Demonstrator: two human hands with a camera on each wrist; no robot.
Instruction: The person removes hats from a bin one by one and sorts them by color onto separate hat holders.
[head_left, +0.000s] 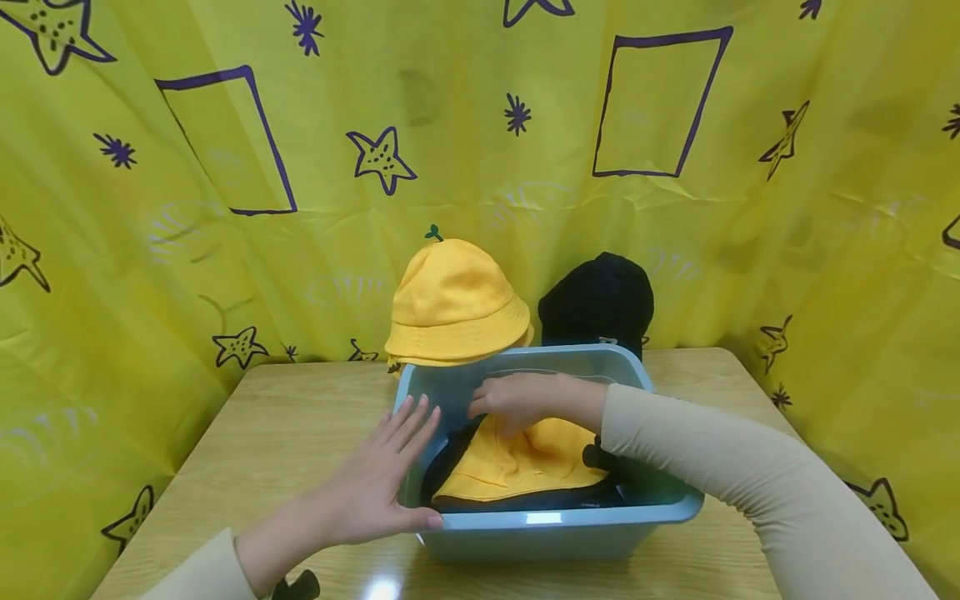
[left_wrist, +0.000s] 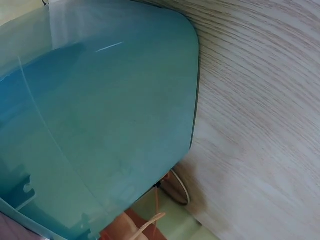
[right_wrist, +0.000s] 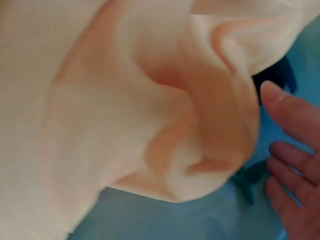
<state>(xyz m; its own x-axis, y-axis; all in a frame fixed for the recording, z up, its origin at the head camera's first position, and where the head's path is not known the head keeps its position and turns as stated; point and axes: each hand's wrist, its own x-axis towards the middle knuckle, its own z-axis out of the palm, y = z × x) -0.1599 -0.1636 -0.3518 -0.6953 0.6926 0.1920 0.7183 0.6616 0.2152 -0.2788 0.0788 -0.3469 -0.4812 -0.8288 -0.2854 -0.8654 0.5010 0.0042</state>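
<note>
Inside a light blue plastic bin [head_left: 547, 519] lies a crumpled yellow bucket hat [head_left: 517, 471], on top of dark fabric [head_left: 447, 462]. My right hand [head_left: 525, 396] reaches into the bin over the hat's far side. In the right wrist view, the right hand [right_wrist: 300, 170] has its fingers extended beside the hat [right_wrist: 165, 115], close to a small green sprout [right_wrist: 247, 180]. At the bin's left side, my left hand [head_left: 371, 492] has its fingers spread, its thumb at the front rim. The left wrist view shows the bin's outer wall [left_wrist: 120, 115], with that hand out of sight.
Behind the bin, yellow bucket hats [head_left: 457, 300] sit stacked at left, the top one with a green sprout [head_left: 433, 232]. A black cap [head_left: 600, 300] stands behind at right. The wooden table [head_left: 300, 425] backs onto a yellow patterned curtain [head_left: 450, 83].
</note>
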